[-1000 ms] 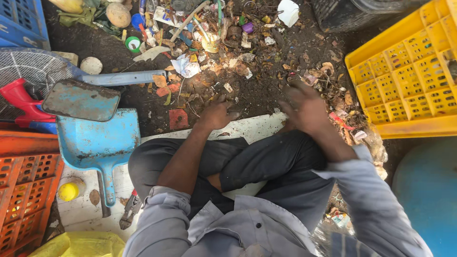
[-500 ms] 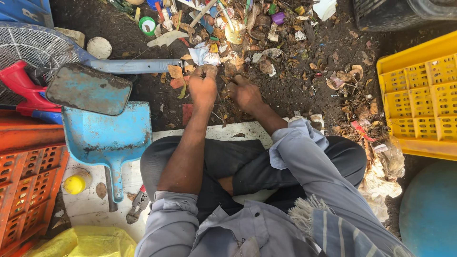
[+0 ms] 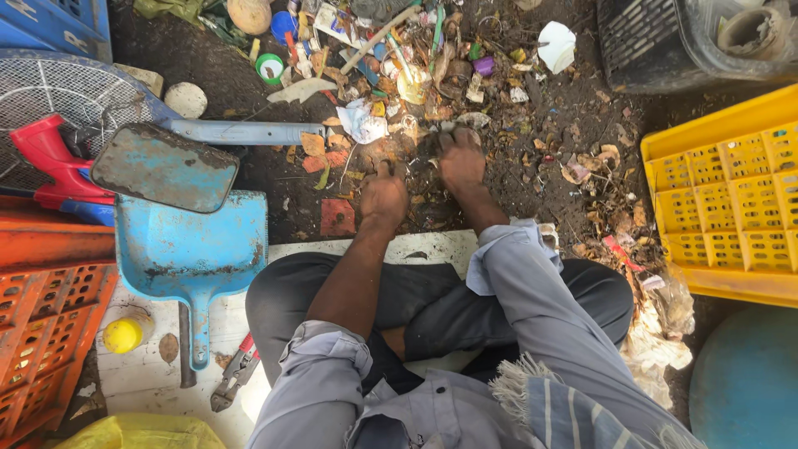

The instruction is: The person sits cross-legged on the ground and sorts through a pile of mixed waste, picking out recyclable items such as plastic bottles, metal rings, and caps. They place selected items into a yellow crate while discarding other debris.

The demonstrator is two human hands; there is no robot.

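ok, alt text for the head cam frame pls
Seen from above, a seated person presses the left hand and right hand into a pile of mixed litter on dark soil. A blue dustpan and orange crate lie to their left, a yellow crate to their right.

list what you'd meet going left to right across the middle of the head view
orange crate → blue dustpan → left hand → right hand → yellow crate
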